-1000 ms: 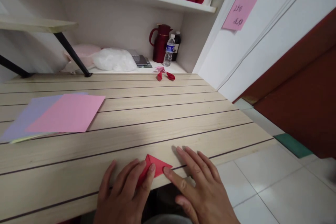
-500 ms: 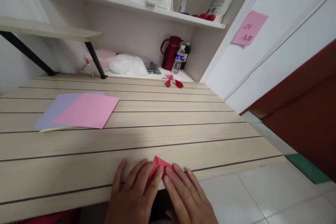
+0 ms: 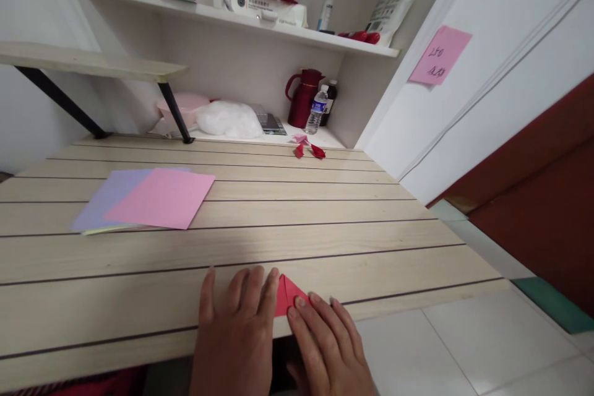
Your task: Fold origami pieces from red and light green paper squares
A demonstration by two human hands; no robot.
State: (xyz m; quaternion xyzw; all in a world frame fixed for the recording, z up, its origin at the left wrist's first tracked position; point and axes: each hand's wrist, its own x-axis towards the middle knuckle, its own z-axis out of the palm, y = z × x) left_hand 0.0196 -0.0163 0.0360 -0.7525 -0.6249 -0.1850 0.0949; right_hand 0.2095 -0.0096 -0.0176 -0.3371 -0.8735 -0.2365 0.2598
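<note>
A red folded sheet of origami paper (image 3: 288,296) lies at the table's front edge, a pointed corner facing away from me. My left hand (image 3: 236,315) rests flat with its fingers apart, the index finger along the paper's left side. Stretched out and lying over the right part of the paper are the fingers of my right hand (image 3: 325,328), which press it down. Both hands cover portions of the paper, so its full outline is hidden.
Pink paper (image 3: 169,198) overlaps lilac paper (image 3: 106,195) on the table's left. Small folded red pieces (image 3: 318,151) lie at the back. Beyond them stand a dark red jug (image 3: 304,99) and a water bottle (image 3: 316,111). A small raised shelf (image 3: 93,60) overhangs the back left.
My left index finger has moved off the paper's middle to its left side, showing more red surface. My right hand stays on the paper. The view has tilted slightly.
</note>
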